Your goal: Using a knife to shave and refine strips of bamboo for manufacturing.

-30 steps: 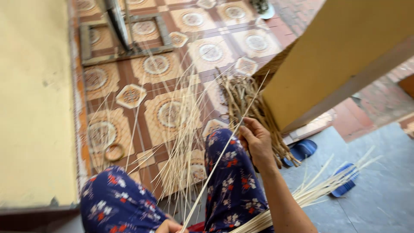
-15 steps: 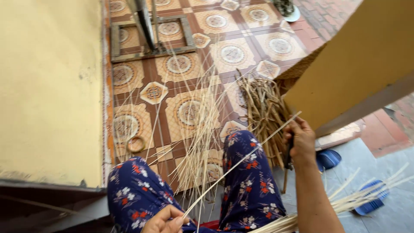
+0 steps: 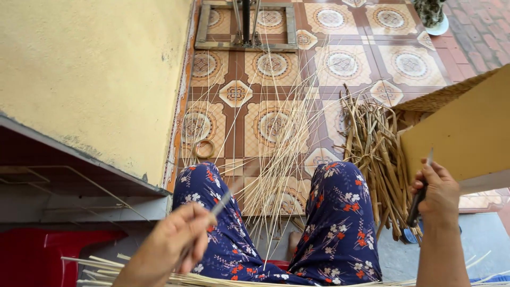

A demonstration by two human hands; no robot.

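Note:
My left hand [image 3: 172,242] is at the lower left, above my left knee, pinching one thin pale bamboo strip [image 3: 220,204] whose short end sticks out past my fingers. My right hand [image 3: 438,194] is raised at the right, closed on a dark-handled knife [image 3: 419,199] whose thin blade points up beside my thumb. Several long, fine pale strips [image 3: 271,159] lie fanned on the patterned floor tiles between my legs. I wear blue floral trousers [image 3: 340,218].
A heap of thicker brown bamboo scraps [image 3: 374,154] lies on the tiles right of my right knee. A yellow wall [image 3: 85,79] runs along the left; a metal frame stand [image 3: 247,26] sits far ahead. A small ring [image 3: 203,149] lies near the wall. More strips [image 3: 106,266] cross my lap.
The long strip that spanned both hands no longer reaches my right hand, which has lifted away to the right with the knife. My left hand has risen. The view has shifted left.

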